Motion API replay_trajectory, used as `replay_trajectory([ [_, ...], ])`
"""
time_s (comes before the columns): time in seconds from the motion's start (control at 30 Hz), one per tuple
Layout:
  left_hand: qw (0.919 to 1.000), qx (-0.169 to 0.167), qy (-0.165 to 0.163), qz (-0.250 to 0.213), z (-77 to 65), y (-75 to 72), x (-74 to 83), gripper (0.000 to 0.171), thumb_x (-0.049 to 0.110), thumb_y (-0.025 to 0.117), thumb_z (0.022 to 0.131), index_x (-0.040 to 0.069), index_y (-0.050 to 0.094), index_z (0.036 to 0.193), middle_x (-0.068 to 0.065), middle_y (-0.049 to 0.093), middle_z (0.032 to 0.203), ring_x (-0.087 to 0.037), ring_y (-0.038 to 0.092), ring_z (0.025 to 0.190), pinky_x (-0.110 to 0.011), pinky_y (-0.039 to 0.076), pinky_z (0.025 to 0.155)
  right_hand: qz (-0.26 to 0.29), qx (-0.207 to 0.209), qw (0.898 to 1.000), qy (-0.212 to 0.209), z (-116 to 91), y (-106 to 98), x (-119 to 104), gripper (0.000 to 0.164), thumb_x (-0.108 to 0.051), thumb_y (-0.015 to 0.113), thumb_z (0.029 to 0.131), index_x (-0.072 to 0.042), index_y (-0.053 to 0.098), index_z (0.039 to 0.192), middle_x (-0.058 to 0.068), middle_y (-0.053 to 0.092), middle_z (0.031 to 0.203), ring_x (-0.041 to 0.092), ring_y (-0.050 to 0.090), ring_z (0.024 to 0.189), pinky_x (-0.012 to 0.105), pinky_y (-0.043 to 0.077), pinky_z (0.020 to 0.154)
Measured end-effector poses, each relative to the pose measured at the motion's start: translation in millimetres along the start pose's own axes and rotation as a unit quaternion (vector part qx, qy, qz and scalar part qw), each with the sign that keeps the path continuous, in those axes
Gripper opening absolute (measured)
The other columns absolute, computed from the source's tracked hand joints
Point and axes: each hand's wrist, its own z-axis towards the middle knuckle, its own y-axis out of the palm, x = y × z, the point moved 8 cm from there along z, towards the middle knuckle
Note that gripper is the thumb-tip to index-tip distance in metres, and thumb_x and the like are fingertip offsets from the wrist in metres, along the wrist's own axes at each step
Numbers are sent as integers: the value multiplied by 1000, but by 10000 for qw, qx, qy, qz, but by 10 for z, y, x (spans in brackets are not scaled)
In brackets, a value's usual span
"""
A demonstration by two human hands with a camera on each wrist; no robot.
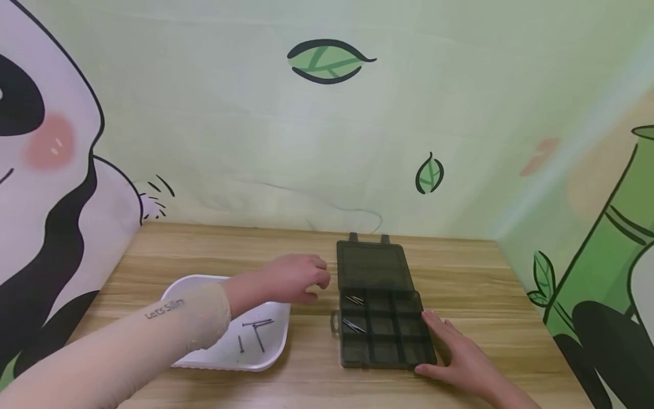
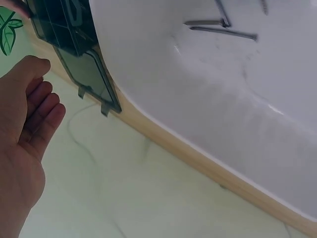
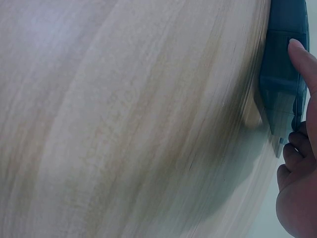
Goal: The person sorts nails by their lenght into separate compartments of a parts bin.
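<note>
Could jolt the nails (image 1: 353,326) out of place in the dark box (image 1: 382,326), right of lower centre, by bumping its lid (image 1: 374,266) with the left hand (image 1: 298,278), loosely curled at the fingers around nothing visible, or by tugging with the right hand (image 1: 462,357), clasped on its lower-right corner.
</note>
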Motion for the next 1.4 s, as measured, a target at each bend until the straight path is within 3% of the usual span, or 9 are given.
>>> replay_trajectory([
  [0.3, 9997, 22, -196, 124, -348, -59, -139, 17, 15, 85, 87, 13, 76, 101, 2, 70, 97, -17, 67, 94, -30, 58, 82, 1, -31, 10000, -18, -2, 2, -17, 110, -65, 84, 81, -6, 41, 163, 23, 44, 164, 50, 44, 148, 65, 37, 117],
  [0.7, 9980, 461, -390, -166, -826, -67, -338, 20, 9, 87, 79, 11, 73, 92, 3, 66, 89, -15, 63, 84, -32, 57, 76, 28, -16, 10000, 0, 12, 19, 28, 109, -64, 84, 81, -7, 40, 164, 21, 42, 166, 53, 42, 148, 67, 38, 115],
  [1.07, 9938, 376, -945, -448, -1175, 39, -493, 20, 12, 89, 79, 13, 75, 94, 2, 66, 89, -14, 64, 83, -33, 58, 75, 64, -40, 10000, 42, 5, 15, 15, 110, -64, 84, 81, -9, 40, 165, 22, 42, 166, 57, 41, 146, 69, 39, 113],
  [1.4, 9928, 361, -1003, -543, -1394, 177, -476, 22, 13, 90, 77, 13, 74, 92, 5, 64, 88, -11, 63, 79, -31, 57, 70, 37, -22, 10000, 26, -4, 10, 6, 109, -64, 84, 81, -7, 40, 164, 22, 43, 165, 56, 42, 146, 69, 39, 113],
])
